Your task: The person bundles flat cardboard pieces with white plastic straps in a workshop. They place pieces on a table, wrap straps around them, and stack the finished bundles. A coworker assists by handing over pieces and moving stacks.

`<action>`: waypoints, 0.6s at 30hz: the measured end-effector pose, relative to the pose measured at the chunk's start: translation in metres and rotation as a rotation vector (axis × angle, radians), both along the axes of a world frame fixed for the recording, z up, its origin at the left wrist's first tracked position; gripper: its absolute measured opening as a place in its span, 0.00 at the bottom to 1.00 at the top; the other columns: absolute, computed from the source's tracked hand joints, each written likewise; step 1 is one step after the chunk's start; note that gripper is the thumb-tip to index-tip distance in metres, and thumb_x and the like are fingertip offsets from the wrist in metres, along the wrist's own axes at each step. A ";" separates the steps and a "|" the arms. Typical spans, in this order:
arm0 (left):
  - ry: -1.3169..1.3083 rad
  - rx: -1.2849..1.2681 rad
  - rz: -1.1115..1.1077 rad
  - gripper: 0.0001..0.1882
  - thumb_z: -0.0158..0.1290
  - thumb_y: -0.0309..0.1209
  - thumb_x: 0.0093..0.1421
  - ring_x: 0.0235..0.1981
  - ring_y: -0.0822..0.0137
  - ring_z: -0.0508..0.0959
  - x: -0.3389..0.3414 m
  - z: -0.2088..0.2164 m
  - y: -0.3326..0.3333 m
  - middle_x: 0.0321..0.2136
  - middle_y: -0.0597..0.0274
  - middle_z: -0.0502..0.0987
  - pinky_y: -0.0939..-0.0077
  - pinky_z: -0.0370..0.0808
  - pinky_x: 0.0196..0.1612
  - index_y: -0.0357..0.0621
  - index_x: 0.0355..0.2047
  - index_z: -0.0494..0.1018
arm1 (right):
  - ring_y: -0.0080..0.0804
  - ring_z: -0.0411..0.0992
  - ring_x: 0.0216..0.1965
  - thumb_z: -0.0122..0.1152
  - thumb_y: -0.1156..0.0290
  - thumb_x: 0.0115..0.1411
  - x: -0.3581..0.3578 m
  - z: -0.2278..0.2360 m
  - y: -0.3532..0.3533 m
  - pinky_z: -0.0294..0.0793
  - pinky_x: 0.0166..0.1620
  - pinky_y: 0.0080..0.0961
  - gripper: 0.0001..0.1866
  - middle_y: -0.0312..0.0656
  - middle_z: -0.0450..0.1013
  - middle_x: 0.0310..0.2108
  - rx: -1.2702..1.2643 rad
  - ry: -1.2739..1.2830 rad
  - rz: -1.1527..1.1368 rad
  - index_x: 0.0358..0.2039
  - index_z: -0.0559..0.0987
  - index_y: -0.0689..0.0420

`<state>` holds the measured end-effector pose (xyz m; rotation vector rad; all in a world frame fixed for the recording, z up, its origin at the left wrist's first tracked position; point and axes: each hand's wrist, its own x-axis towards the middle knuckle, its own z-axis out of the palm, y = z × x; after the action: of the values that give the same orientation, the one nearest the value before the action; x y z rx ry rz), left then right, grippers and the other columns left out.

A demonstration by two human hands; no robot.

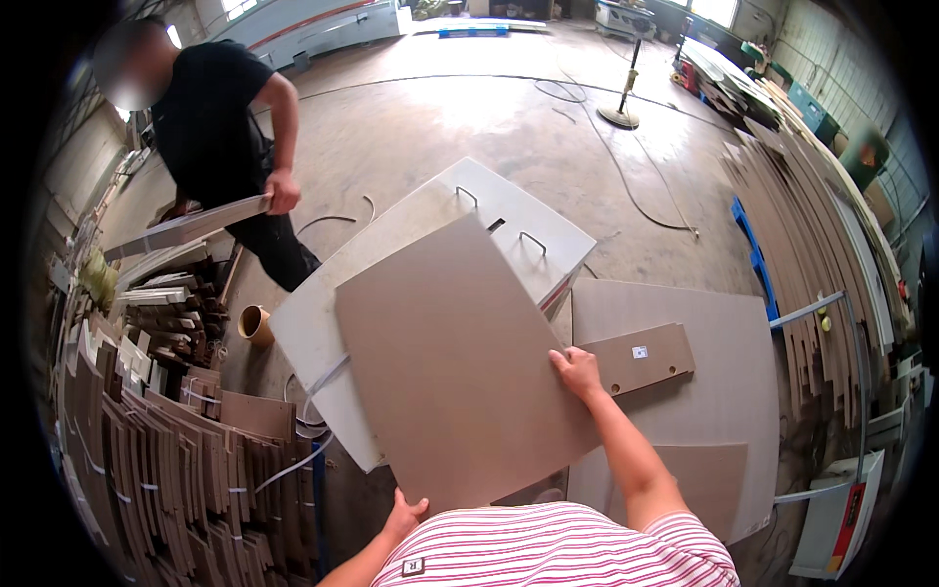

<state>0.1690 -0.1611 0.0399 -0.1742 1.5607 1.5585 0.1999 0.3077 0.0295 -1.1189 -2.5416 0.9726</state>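
A large flat brown panel (460, 352) lies at a slant over a white machine top (391, 240) that has two metal handles and a small slot. My right hand (576, 372) grips the panel's right edge, thumb on its upper face. At the near left corner my left hand (403, 515) holds the same panel, thumb on top and the other fingers out of sight underneath. Just right of my right hand, a smaller brown board (641, 358) with a white label and two holes rests on a big pale panel (729, 411).
At left stand many bundled brown boards (186, 470) beside a tan bucket (256, 325). A co-worker (210, 127) carries a long strapped board (191, 227). Brown sheets (792, 245) lie stacked at right. Cables (626, 181) cross the floor near a round-based stand (618, 117).
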 end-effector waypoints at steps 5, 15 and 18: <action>0.077 -0.172 0.042 0.37 0.44 0.47 0.68 0.61 0.56 0.62 -0.019 -0.028 -0.014 0.60 0.47 0.58 0.64 0.60 0.62 0.34 0.63 0.42 | 0.58 0.74 0.44 0.55 0.46 0.60 -0.059 -0.032 -0.004 0.72 0.47 0.48 0.27 0.60 0.76 0.38 -0.035 -0.117 0.076 0.39 0.76 0.61; -0.074 -0.032 0.070 0.33 0.39 0.52 0.69 0.54 0.60 0.69 -0.038 -0.091 0.073 0.56 0.54 0.68 0.66 0.65 0.58 0.28 0.52 0.65 | 0.49 0.70 0.42 0.57 0.64 0.59 0.156 -0.074 -0.026 0.69 0.47 0.42 0.12 0.49 0.72 0.37 -0.079 0.306 -0.459 0.39 0.74 0.58; 0.028 -0.081 0.032 0.33 0.40 0.54 0.68 0.53 0.62 0.70 -0.049 -0.126 0.070 0.56 0.58 0.68 0.65 0.67 0.56 0.32 0.53 0.65 | 0.51 0.71 0.46 0.57 0.61 0.59 0.298 -0.157 -0.112 0.70 0.50 0.42 0.16 0.49 0.73 0.43 -0.249 -0.136 -0.793 0.42 0.74 0.58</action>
<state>0.1200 -0.0913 -0.0863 -0.2245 1.6513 1.5297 0.4983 0.1962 -0.1275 -2.0803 -1.7741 0.9992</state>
